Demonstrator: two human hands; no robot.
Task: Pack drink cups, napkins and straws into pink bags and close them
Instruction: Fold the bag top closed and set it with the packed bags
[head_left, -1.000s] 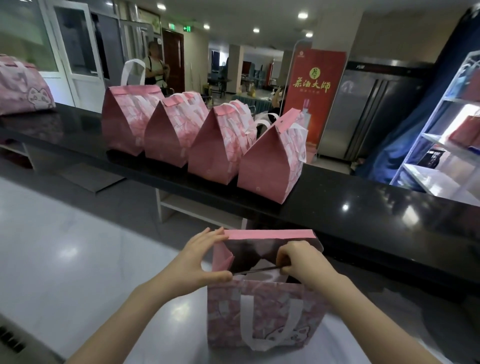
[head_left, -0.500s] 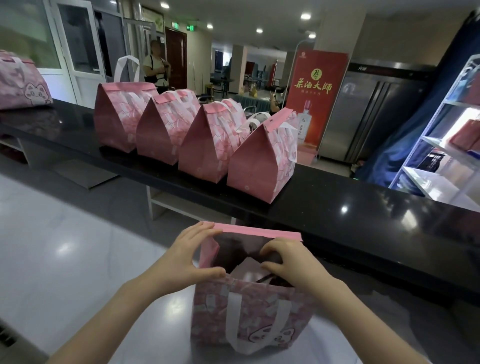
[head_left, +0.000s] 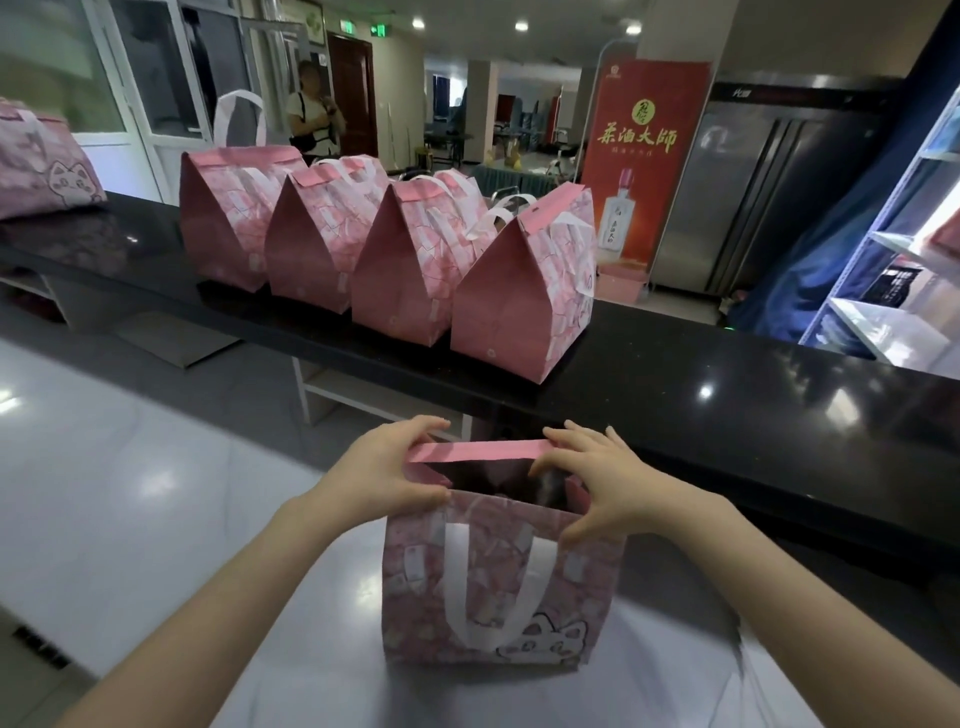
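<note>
I see a glossy white worktop (head_left: 130, 483) in front of me, backed by a raised black counter (head_left: 727, 410), in a large lit hall with glass doors to the left and white shelving (head_left: 904, 249) to the right. The open pink bag (head_left: 498, 577) stands upright on the white worktop, close to me, its white handle hanging down the near face. Its inside is dark, so I cannot make out what it holds. My left hand (head_left: 384, 478) pinches the left end of the pink top flap (head_left: 478, 451), thumb on the near wall; my right hand (head_left: 597, 483) has fingers spread over the flap's right end, thumb pressed on the near wall. Four closed pink bags (head_left: 395, 260) stand in a row on the black counter, touching one another. Another bag (head_left: 41, 161) is cut off at the left edge. A red banner (head_left: 644, 156) stands beyond the counter, and a person (head_left: 311, 119) stands by the doors.
</note>
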